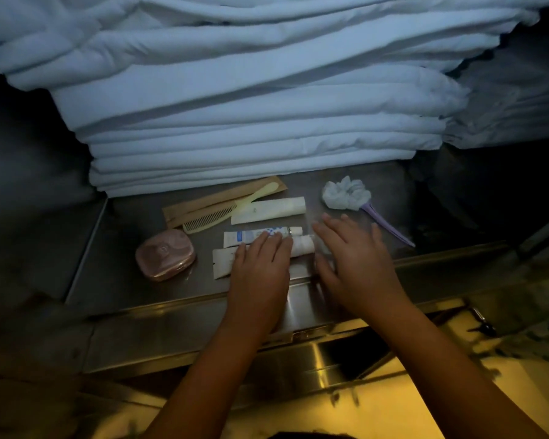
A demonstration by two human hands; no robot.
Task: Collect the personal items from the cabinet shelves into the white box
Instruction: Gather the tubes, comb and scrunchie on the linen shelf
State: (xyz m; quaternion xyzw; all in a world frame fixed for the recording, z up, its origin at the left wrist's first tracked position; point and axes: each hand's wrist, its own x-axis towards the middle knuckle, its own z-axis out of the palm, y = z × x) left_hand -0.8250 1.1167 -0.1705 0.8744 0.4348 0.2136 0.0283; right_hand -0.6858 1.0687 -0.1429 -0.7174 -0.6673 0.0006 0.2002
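Small personal items lie on a steel cabinet shelf (114,280). My left hand (260,267) rests flat with straight fingers on two white tubes: a blue-printed tube (244,237) and a plain tube (301,245) below it. My right hand (352,258) lies flat on the shelf just right of the tubes, fingers spread. A larger white tube (270,210), a pale yellow comb (213,217), a brown paper sleeve (187,207), a pink compact case (165,255), a white scrunchie (346,193) and a purple hair clip (387,224) lie around them. The white box is not in view.
A tall stack of folded white linens (251,106) fills the back of the shelf. More dim fabric (504,99) sits at the right. The shelf's front lip (203,312) and a shiny steel ledge (298,359) run below my wrists.
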